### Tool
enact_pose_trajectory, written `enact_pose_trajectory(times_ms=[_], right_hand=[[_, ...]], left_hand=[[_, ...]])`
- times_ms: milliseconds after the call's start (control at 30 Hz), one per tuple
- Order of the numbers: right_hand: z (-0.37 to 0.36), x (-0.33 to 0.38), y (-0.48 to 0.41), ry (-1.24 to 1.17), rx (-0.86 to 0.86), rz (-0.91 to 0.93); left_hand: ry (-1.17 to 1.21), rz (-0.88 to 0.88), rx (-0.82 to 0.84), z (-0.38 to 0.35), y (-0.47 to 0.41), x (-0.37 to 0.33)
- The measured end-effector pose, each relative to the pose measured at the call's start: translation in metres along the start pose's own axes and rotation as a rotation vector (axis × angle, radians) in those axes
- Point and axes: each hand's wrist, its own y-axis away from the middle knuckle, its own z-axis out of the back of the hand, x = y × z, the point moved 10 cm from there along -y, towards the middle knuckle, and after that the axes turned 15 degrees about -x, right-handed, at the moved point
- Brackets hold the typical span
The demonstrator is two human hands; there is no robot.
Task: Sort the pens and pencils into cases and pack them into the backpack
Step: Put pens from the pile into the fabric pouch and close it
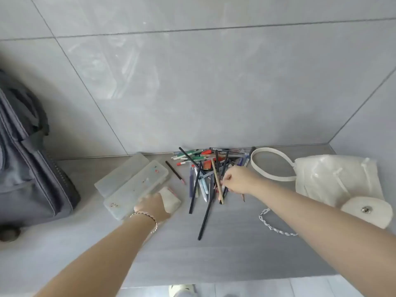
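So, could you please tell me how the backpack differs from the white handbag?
The backpack is dark grey fabric; the handbag is glossy white. The backpack stands at the left, the handbag lies flat at the right. Both rest on the grey counter.

Likely a home, glossy grey wall tiles (192, 93) at 12 o'clock, grey counter (235, 258), backpack (27, 168) at 9 o'clock, white handbag (334, 176) at 3 o'clock, slippered foot (182, 290) at 6 o'clock

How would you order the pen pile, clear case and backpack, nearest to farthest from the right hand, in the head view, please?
1. Pen pile, under the right hand.
2. Clear case, left of it.
3. Backpack, far left.
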Motion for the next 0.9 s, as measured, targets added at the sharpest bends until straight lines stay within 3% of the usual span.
enact_pose_trajectory(times_ms=[167, 400, 500, 567, 700, 733, 833, 900], right_hand=[[-0.007, 0.012, 0.008, -0.100, -0.054, -0.082], [-0.036, 0.081, 0.036, -0.135, -0.174, 0.052], [-0.044, 0.089, 0.038, 0.022, -0.217, 0.033], [-0.042, 0.096, 0.042, 0.250, -0.288, 0.135], [-0.036, 0.092, 0.048, 0.432, -0.358, 0.287], [-0.034, 0.083, 0.048, 0.355, -0.357, 0.243], [-0.013, 0.019, 0.043, -0.459, -0.411, -0.276], [-0.015, -0.014, 0.042, -0.836, -0.410, -0.479]], left_hand=[[-0.052, -0.100, -0.056, -0.009, -0.003, 0.005], [0.358, -0.259, -0.174, 0.050, 0.000, -0.030], [0.302, -0.430, -0.164, 0.056, 0.009, -0.046], [0.198, -0.514, -0.145, 0.053, 0.012, -0.053], [0.148, -0.643, -0.197, 0.055, 0.014, -0.063], [0.147, -0.668, -0.262, 0.059, 0.014, -0.063], [0.221, -0.655, -0.449, 0.079, 0.016, -0.056], [0.216, -0.657, -0.564, 0.084, 0.018, -0.048]])
